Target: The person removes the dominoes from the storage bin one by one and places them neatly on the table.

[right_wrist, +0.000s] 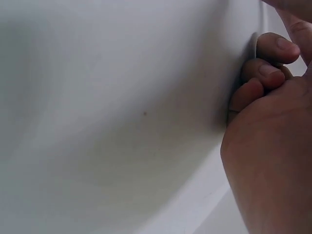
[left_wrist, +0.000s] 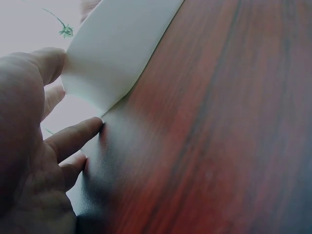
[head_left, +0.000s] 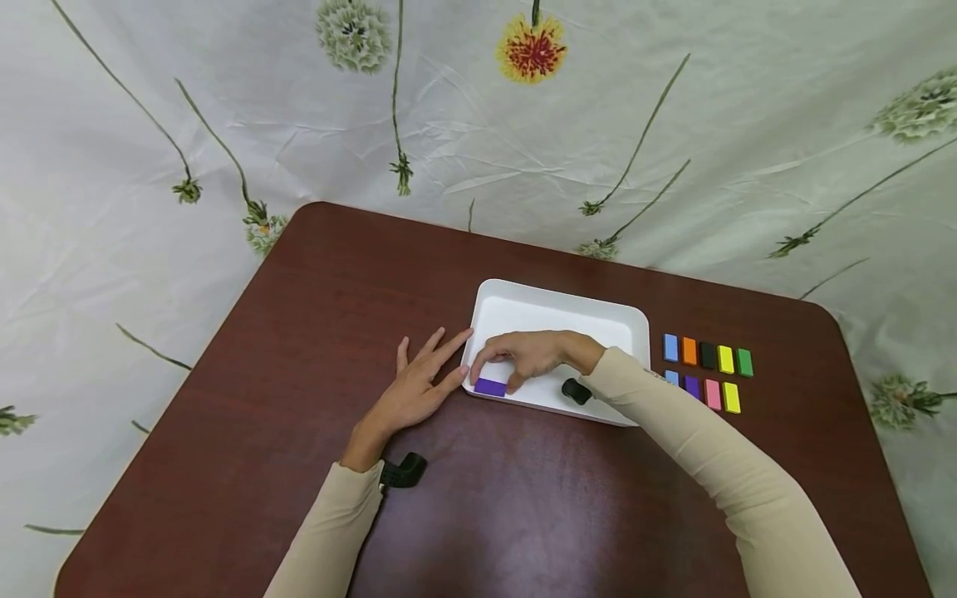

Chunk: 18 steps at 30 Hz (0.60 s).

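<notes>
A white tray lies on the table, with a purple block flat in its near left corner. My right hand reaches into the tray and pinches the block between thumb and bent fingers at its two ends. In the right wrist view the curled fingers are by the tray wall, and the block is out of sight. My left hand has its fingers spread. Its index finger and thumb touch the tray's left side, also seen in the left wrist view, where the tray wall rises beside the fingertips.
Right of the tray, small blocks stand in two rows: blue, orange, black, yellow and green behind; blue, purple, pink and yellow in front. My right forearm partly covers the front row.
</notes>
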Each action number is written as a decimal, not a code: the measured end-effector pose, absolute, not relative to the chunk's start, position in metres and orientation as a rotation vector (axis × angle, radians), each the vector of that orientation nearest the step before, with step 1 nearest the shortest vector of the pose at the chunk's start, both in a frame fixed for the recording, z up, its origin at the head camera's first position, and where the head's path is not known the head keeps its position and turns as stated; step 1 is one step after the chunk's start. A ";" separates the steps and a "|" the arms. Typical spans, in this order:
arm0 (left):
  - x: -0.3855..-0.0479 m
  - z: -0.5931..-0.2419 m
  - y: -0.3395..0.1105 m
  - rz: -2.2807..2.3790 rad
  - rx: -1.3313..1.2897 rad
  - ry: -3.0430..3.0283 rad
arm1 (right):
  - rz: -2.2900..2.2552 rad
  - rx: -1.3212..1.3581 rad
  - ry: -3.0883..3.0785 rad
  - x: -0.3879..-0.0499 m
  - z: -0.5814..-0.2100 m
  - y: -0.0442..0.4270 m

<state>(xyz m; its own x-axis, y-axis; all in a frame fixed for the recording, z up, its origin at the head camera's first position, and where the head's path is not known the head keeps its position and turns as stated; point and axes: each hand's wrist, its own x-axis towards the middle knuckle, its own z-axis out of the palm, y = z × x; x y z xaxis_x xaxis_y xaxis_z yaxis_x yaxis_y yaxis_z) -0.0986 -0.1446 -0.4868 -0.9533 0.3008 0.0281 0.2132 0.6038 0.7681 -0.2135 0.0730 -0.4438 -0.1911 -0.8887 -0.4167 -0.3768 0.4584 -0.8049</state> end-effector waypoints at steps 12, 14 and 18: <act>-0.098 -0.487 -0.141 1.285 0.435 2.716 | -0.716 -1.112 1.791 -0.217 -0.436 0.080; -0.098 -0.486 -0.142 1.287 0.431 2.715 | -0.719 -1.128 1.800 -0.217 -0.434 0.081; -0.098 -0.487 -0.144 1.287 0.427 2.717 | -0.717 -1.135 1.840 -0.220 -0.430 0.084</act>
